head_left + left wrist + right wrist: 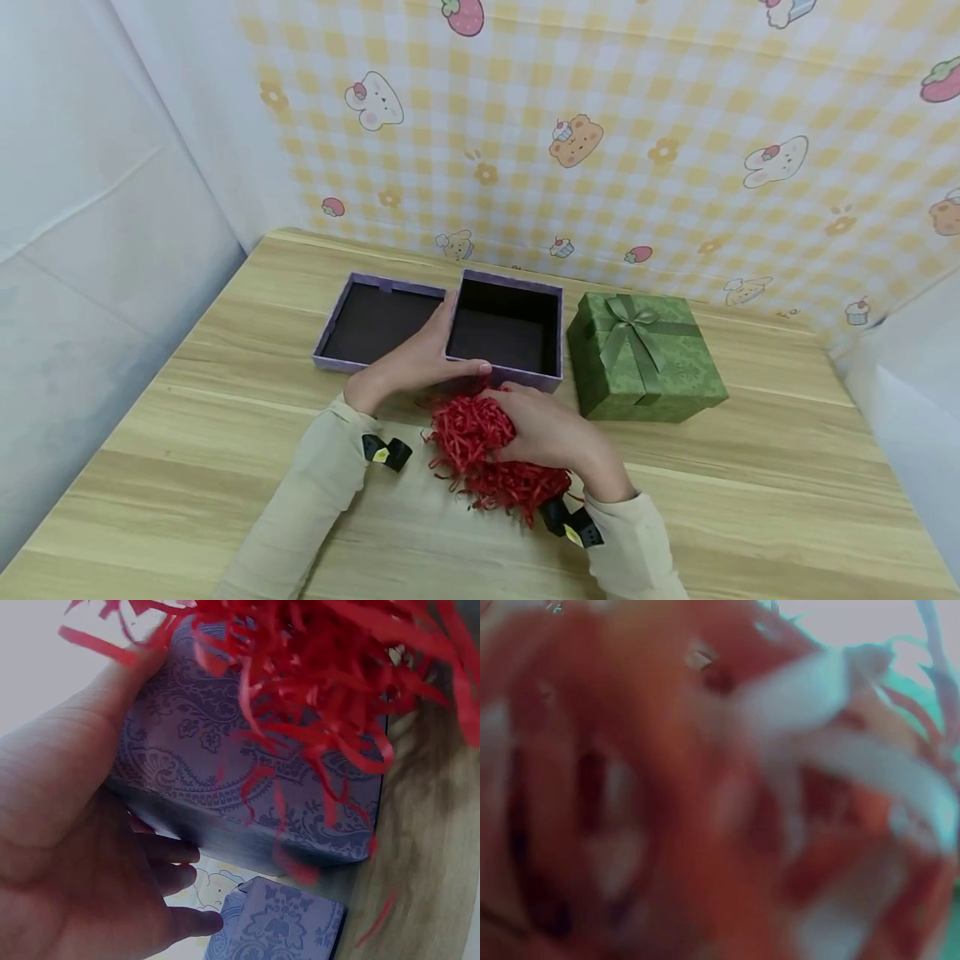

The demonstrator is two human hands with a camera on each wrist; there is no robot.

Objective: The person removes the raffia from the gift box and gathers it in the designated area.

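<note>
A lidless purple patterned box (504, 333) with a black inside stands on the table. My left hand (416, 354) holds its near left corner, the thumb along the front rim and the fingers along the left side. In the left wrist view the thumb lies against the patterned wall (187, 735) of that box. My right hand (543, 427) grips a bundle of red shredded paper (471, 433) just in front of the box. More red strips hang below that hand, toward the sleeve. Blurred paper strips (705, 825) fill the right wrist view and hide the fingers.
A shallow purple lid (378, 325) lies inside up, left of the box. Right of the box stands a closed green gift box (682, 350) with a ribbon bow. A yellow checked cloth (525, 167) hangs behind the wooden table (787, 467).
</note>
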